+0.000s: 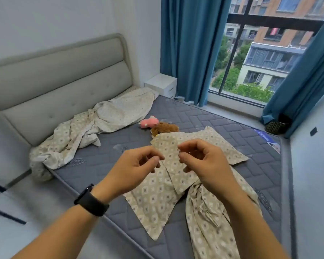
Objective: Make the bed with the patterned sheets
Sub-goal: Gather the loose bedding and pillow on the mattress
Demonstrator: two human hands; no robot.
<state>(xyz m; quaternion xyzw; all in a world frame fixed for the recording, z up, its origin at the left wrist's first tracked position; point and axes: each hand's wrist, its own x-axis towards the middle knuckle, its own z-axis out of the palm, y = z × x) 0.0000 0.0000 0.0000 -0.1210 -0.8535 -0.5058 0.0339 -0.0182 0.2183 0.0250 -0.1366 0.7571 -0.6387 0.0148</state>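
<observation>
Hovering over the patterned pillowcase (168,159), left hand (133,169) and right hand (204,161) curl loosely, fingers grasping nothing.

The brown plush toy (164,128) is half hidden behind the patterned pillowcase (195,144), the crumpled sheet (209,221) is cut by the bottom edge, and the mattress label (267,140) is unreadable.

Before you, the mattress (204,116) is grey quilted fabric, matt, stitched in a herringbone pattern. The sheets (105,116) are thin, creased beige cloth printed with small diamonds, as is the pillowcase (153,199). The headboard (60,79) looks like smooth padded upholstery with tufted buttons. The two toys (157,125) are fuzzy plush. Your watch (91,201) has a matt black band. The curtains (187,49) are heavy blue cloth.
</observation>
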